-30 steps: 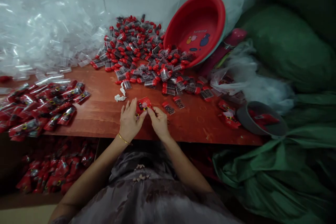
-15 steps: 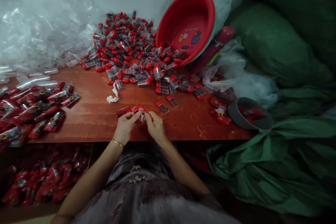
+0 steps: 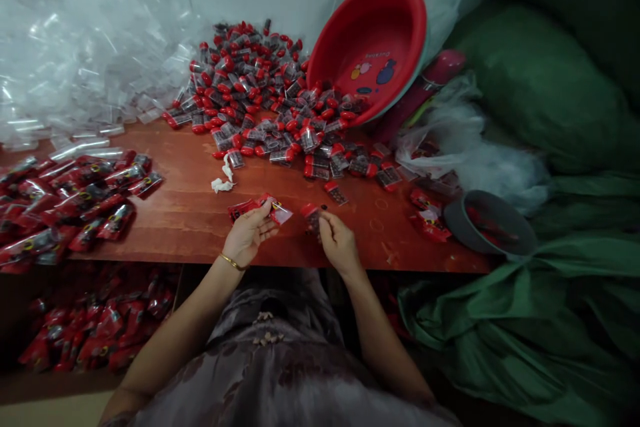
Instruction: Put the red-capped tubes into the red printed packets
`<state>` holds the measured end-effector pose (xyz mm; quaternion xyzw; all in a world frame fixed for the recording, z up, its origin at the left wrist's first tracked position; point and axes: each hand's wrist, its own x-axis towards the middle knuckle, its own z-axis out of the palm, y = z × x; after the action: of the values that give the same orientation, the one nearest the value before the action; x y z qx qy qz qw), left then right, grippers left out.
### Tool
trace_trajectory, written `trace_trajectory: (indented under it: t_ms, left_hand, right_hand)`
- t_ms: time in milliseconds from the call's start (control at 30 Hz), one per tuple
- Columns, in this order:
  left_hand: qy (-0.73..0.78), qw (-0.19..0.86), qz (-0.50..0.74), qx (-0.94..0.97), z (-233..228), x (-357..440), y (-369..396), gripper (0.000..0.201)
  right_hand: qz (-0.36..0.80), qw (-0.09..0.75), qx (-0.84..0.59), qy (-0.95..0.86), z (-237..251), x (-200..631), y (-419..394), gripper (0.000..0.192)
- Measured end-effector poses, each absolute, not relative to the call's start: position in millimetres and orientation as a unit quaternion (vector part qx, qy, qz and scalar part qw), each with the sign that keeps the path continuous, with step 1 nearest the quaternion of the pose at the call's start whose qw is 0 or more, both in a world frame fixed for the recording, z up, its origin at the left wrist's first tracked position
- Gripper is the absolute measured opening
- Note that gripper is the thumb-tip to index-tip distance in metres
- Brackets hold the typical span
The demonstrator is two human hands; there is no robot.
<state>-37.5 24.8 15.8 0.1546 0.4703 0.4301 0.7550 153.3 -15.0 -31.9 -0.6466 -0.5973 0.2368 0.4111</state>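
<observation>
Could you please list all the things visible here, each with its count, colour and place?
red packet: one, red, held in left hand.
small tube: one, red cap, held in right hand.
tube pile: many, red-capped, table rear centre.
basin: one, red, tilted behind pile.
filled packets: many, red, table left.
clear bags: many, transparent, rear left.
grey bowl: one, table's right edge.
green sacks: several, right.
table: one, reddish-brown.
left hand: one, gold bangle.
right hand: one, near the table's front edge.

Red-brown table under capped vials
</observation>
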Motion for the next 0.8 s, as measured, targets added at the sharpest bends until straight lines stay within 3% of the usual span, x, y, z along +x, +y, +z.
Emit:
trace_trajectory:
  t_ms: [67,167,433,800]
  left_hand:
    - [0.472,0.747,0.436,0.17,16,-38,23,0.042]
    - [0.477,0.735,0.443,0.19,17,-36,19,0.043]
    - [0.477,0.719,0.445,0.239,21,-31,14,0.042]
    - [0.428,0.724,0.485,0.239,15,-18,3,0.035]
  right_hand:
    - [0.36,0.458,-0.602,-0.546,-22,144,-36,0.032]
    - [0.432,0.48,-0.565,-0.513,-9,134,-56,0.031]
    - [0.445,0.458,-0.557,-0.532,-4,128,-49,0.026]
    - [0.447,0.505,-0.555,-0.486,-7,104,-42,0.029]
